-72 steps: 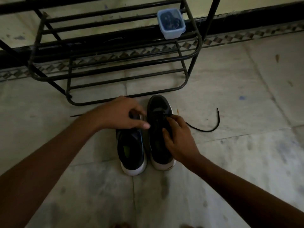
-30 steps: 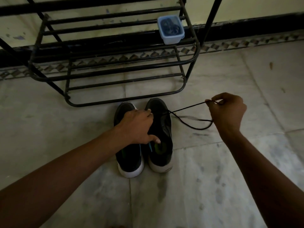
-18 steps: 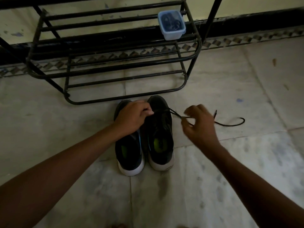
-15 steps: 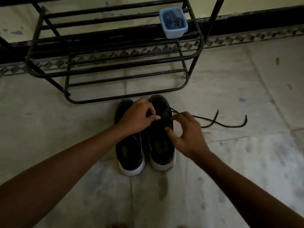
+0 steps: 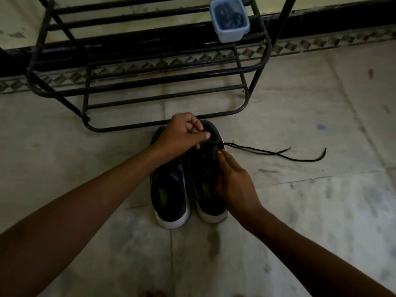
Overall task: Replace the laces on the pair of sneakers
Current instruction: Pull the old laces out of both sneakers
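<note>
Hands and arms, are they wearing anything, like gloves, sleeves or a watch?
No. The left hand and right hand are bare: no gloves, no rings that show. The left forearm and right forearm are bare too, with no sleeve, watch or bracelet in view.

obstacle: rack (image 5: pixel 132 127) just behind sneakers (image 5: pixel 169 189) | right: loose lace (image 5: pixel 257 151) across floor (image 5: pixel 300 200) | left: bare floor, passable

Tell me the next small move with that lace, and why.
Probably the right hand should pinch the lace where it leaves the right-side sneaker and draw it out. Both lace ends trail loose on the floor, only the toe end seems threaded, and the left hand is curled at the toe.
</note>
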The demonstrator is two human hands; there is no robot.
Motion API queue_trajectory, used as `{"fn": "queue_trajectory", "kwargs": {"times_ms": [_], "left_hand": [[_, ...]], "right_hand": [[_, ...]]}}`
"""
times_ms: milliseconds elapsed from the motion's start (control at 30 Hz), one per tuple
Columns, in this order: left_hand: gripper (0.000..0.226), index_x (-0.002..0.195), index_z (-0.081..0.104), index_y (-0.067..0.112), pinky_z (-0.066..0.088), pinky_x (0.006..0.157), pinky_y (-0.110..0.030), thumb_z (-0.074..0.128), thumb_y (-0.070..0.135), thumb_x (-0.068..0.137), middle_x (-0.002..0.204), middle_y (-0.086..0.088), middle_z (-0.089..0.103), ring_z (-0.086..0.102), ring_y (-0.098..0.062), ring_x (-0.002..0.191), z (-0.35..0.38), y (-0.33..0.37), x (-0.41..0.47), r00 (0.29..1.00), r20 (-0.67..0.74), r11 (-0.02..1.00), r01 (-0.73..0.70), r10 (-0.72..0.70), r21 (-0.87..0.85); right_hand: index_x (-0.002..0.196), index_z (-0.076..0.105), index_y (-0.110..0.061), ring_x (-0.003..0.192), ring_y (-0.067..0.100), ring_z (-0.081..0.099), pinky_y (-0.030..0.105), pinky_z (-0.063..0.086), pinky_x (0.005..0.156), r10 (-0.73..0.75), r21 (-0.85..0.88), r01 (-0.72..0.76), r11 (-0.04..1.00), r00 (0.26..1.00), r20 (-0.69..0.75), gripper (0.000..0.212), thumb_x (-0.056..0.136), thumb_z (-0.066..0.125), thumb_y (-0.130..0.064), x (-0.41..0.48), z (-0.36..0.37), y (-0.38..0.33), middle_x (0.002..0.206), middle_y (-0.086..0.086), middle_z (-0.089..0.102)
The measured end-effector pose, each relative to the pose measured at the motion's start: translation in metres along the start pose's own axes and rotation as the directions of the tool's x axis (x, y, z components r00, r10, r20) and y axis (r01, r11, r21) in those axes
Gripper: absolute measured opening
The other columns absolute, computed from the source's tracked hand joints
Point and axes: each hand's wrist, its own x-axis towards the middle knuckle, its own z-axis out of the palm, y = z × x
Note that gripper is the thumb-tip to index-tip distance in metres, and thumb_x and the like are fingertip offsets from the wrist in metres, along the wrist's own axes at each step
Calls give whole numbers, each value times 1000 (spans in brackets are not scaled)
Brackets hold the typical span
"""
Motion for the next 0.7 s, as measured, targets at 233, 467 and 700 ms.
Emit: {"fn": "queue_trajectory", "kwargs": {"times_ms": [233,467,700], "left_hand": [[20,91,67,17,58,64,-37,67,-1,84,75,-1,57,65,-25,69,-44,0,-1,964,-261,997,-24,42,73],[17,107,78,20,55,76,-33,65,15,97,90,0,75,70,-11,80,-76,-15,-24,994,105,960,12,-43,279],[20,88,71,30,47,73,-36,75,50,85,98,0,57,59,-23,100,-110,-4,-29,975,52,478,59,-216,876]], "right_hand": [[157,30,-12,128,33,56,41,55,97,32,-37,-31,999,999,35,64,96,50,-10,-1,-4,-6,162,11,30],[158,26,-12,131,31,53,41,55,98,40,-80,-35,996,998,58,66,97,52,-12,-1,-5,-10,162,10,29],[158,25,-10,130,31,52,40,55,96,20,-110,-14,994,998,61,68,96,53,-9,0,-3,-11,159,12,31]]}}
